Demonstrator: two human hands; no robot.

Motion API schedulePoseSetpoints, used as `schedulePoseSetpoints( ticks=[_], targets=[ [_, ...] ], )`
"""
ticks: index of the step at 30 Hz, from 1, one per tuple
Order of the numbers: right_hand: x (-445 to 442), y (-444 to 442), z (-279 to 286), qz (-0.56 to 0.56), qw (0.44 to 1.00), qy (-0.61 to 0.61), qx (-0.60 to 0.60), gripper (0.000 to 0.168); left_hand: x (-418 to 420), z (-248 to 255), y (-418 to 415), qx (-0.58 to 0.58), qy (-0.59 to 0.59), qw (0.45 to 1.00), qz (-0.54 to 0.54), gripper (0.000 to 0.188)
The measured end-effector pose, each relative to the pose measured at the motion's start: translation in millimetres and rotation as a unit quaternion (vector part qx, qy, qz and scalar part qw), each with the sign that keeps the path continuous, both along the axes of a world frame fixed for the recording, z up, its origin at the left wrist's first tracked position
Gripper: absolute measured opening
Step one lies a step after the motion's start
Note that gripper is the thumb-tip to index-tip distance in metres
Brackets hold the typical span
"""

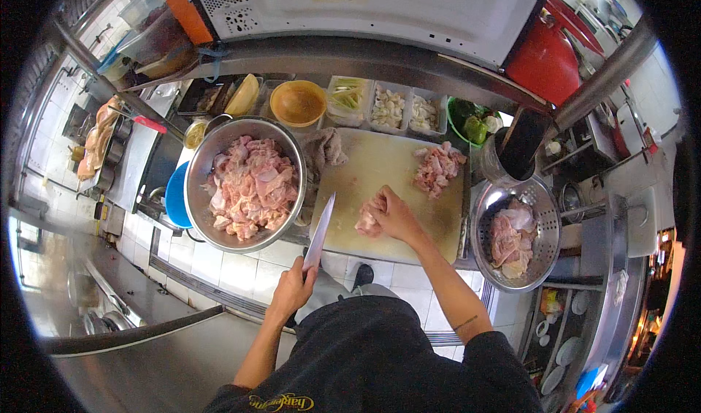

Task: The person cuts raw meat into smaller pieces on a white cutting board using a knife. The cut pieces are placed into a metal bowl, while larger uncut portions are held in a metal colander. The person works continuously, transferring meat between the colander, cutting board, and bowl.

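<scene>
My left hand (296, 287) is closed round the handle of a kitchen knife (320, 229), its blade pointing up beside the left edge of a pale cutting board (350, 188). On the board, my right hand (395, 216) grips a piece of raw meat (368, 221), partly hidden by the fingers. A small heap of cut raw meat (438, 167) lies at the board's upper right. To the left stands a large steel bowl (191, 194) full of raw meat pieces (254, 185). Right of the board, a steel colander (552, 237) holds more raw meat (512, 237).
Behind the board stand a yellow bowl (298, 103), plastic tubs of sliced vegetables (388, 108) and a green basket (453, 125) of vegetables. A crumpled cloth (327, 147) lies between bowl and board. A dark container (509, 155) stands beside the colander. A metal shelf edge (328, 57) runs above.
</scene>
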State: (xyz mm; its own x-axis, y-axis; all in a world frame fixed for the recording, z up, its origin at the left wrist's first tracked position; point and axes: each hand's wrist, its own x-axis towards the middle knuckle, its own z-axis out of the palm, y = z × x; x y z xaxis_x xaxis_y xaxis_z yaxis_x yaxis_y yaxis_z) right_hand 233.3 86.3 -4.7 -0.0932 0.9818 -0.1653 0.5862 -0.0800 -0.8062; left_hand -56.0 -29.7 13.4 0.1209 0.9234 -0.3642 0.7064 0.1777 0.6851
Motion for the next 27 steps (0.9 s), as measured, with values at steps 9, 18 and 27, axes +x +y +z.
schedulePoseSetpoints(
  ticks=[9, 18, 27],
  targets=[
    [12.1, -24.6, -42.6, -0.1, 0.99, -0.048, 0.086, 0.033, 30.2, 12.0, 31.4, 0.045, 0.071, 0.994, -0.07, 0.028],
    [-3.9, -41.3, -27.0, -0.015, 0.96, -0.169, 0.221, 0.039, 58.1, -12.5, 33.7, 0.087, 0.211, 0.958, -0.174, 0.025],
    [-9.1, -24.9, -44.6, -0.004, 0.963, -0.144, 0.229, 0.034, 108.8, -60.0, 87.1, 0.172, 0.206, 0.944, -0.192, 0.04]
  ],
)
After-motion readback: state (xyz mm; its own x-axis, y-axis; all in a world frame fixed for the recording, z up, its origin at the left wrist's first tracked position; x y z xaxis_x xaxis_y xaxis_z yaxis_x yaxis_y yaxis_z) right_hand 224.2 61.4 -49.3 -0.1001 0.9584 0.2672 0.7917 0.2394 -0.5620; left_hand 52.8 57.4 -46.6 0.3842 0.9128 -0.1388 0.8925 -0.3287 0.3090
